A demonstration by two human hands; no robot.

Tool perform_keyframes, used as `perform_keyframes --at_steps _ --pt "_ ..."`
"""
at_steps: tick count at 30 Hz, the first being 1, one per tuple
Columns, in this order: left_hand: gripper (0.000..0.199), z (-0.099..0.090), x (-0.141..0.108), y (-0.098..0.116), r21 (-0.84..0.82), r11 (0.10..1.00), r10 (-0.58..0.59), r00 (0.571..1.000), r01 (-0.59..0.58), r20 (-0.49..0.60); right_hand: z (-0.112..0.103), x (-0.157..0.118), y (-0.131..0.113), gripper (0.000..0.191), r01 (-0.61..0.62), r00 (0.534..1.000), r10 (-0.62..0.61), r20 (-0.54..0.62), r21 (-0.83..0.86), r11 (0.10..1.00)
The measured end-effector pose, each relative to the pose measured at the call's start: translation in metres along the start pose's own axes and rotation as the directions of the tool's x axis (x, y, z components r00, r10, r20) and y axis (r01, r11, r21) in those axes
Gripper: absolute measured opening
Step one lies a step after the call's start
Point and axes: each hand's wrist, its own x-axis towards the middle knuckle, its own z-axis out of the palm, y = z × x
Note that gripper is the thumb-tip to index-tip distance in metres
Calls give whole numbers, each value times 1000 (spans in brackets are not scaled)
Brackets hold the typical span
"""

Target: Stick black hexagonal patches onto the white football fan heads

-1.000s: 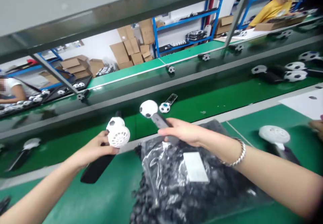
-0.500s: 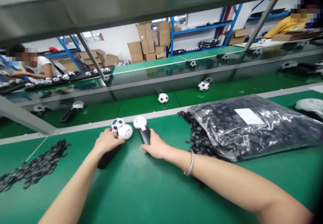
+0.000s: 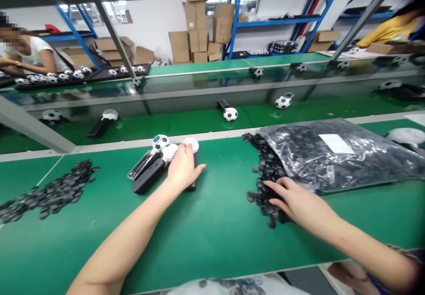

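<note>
My left hand [image 3: 182, 167] lies over the rightmost of several handheld fans, its fingers at the white head [image 3: 191, 145] and its thumb stretched out to the side. Most of that fan's black handle is hidden under the hand. Just left lie two more fans: one with a white head and black handle [image 3: 149, 176], the other with a football-patterned head [image 3: 160, 141]. Over on the right, my right hand [image 3: 288, 196] reaches into a pile of small black flat pieces [image 3: 265, 164], fingers apart. I see no piece held in it.
A clear plastic bag [image 3: 308, 166] of black pieces lies right of the pile. More black pieces [image 3: 63, 188] are spread at the left. Beyond the bench edge, football-headed fans [image 3: 230, 114] lie on a green belt [image 3: 195, 124]. Two people work across the line.
My right hand has let go of the fan and moved right to the black pieces. My left hand has shifted from the left fans onto that fan. The view has tilted down.
</note>
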Motion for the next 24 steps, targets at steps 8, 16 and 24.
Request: perform_keyframes --at_steps 8,16,24 --pt "76 17 6 17 -188 975 149 974 -117 168 3 43 0 28 214 977 -209 -48 213 953" --pt "75 13 11 39 -217 969 182 935 -118 305 -7 77 -2 21 302 952 -271 -145 286 909" --pt "67 21 28 45 -317 925 305 905 -208 297 -15 86 -7 17 258 966 -242 -90 354 899"
